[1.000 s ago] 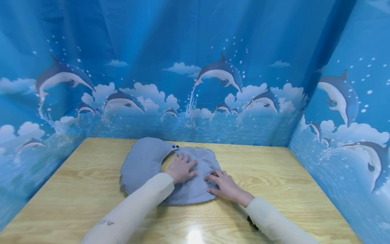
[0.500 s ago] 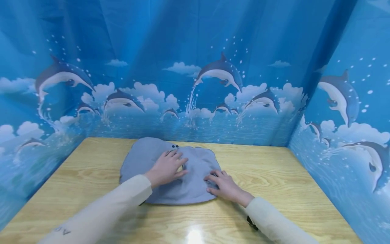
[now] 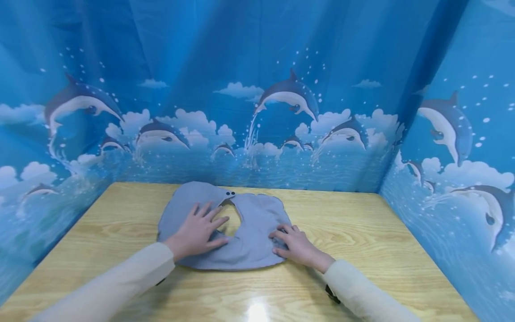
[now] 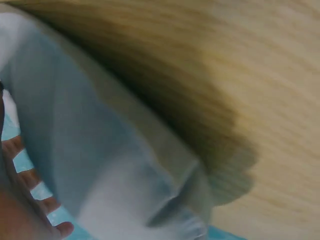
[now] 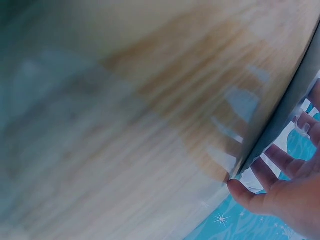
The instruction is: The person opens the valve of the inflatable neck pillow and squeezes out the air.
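Note:
A grey ring-shaped cloth collar (image 3: 257, 228), with two dark snaps (image 3: 230, 193) at its top, lies on the wooden table around a central hole. My left hand (image 3: 197, 232) rests on its left part, fingers spread and pointing toward the hole. Over the collar's right edge, my right hand (image 3: 297, 246) lies with loosely bent fingers. In the right wrist view, the thumb of that hand (image 5: 285, 195) is right at the edge of the cloth (image 5: 280, 117). The left wrist view shows the puffed outer side of the collar (image 4: 95, 145) hiding most of the left hand.
The wooden table (image 3: 354, 223) extends past the collar on all sides. Behind it hangs a blue curtain (image 3: 225, 53) printed with dolphins, which continues along the left and right sides.
My left hand has slid left across the collar, from its right half over the hole to its left part, uncovering the hole. The right hand and the collar look unmoved.

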Available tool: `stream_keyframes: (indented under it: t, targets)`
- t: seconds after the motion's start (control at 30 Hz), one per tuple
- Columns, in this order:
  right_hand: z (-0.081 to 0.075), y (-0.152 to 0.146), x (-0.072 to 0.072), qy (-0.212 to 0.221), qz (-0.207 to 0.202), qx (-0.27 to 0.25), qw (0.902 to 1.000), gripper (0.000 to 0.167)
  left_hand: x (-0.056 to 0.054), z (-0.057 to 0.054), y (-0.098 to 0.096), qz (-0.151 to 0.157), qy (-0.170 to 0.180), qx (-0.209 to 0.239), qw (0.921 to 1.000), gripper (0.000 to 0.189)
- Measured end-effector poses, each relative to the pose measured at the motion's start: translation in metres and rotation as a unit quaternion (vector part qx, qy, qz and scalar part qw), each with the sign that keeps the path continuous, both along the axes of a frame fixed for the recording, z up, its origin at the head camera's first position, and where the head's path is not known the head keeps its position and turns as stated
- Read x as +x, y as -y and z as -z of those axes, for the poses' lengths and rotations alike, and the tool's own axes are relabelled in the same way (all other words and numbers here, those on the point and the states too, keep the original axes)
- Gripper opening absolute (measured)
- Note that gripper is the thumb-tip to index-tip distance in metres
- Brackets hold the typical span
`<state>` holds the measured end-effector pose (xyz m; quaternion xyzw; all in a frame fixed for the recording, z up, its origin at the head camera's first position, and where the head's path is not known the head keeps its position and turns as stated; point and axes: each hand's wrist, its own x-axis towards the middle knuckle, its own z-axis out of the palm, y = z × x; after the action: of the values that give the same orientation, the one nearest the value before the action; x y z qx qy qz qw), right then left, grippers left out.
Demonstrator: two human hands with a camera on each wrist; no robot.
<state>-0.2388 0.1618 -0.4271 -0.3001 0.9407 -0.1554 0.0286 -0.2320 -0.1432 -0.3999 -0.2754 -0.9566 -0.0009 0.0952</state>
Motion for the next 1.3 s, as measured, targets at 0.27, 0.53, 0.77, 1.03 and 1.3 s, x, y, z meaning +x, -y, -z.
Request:
stream_keyframes:
  t: [0.27, 0.53, 0.77, 1.03, 1.3]
  targets:
    - [0.0, 0.0, 0.0, -0.002, -0.003, 0.001, 1.0, 0.033, 0.001, 0.02, 0.01, -0.026, -0.019, 0.012, 0.9994, 0.066]
    - [-0.002, 0.001, 0.001, -0.004, -0.001, -0.001, 1.0, 0.032, -0.003, 0.036, 0.013, -0.024, -0.044, 0.011, 0.9987, 0.064]
    - [-0.002, 0.001, 0.002, -0.004, -0.001, 0.0, 1.0, 0.033, -0.003, 0.041, 0.012, -0.031, -0.028, -0.002, 0.9991, 0.066]
    - [-0.002, 0.001, 0.003, 0.0, 0.002, -0.003, 1.0, 0.033, -0.005, 0.045, 0.012, -0.029, -0.026, 0.008, 0.9992, 0.067]
    - [-0.001, 0.001, 0.002, -0.002, 0.006, 0.0, 1.0, 0.033, -0.003, 0.044, 0.01, -0.037, -0.005, 0.006, 0.9993, 0.067]
